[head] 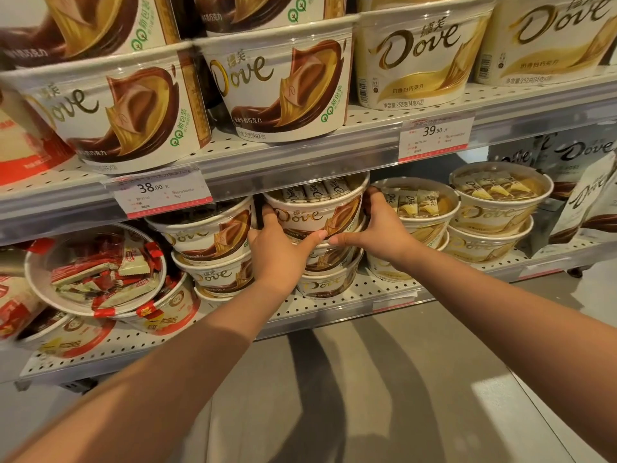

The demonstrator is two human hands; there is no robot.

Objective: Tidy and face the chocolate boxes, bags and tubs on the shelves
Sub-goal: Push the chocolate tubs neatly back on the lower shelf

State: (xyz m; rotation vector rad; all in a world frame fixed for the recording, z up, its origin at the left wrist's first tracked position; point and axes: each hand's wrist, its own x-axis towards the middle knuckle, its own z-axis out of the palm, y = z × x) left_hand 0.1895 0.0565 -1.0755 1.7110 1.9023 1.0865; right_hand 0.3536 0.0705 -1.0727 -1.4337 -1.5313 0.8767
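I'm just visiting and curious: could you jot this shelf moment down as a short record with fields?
place: shop shelves of chocolate tubs
left hand: grips held tub's left side
right hand: grips its right side
held tub: brown Dove, top of middle stack, logo facing out
neighbours: cream tubs right, brown stack left
price tags: 38.00, 39.90

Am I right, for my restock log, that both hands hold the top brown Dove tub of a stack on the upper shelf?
Not quite: the head view shows both hands, left and right, holding the top brown tub of a stack on the lower shelf, under the price rail.
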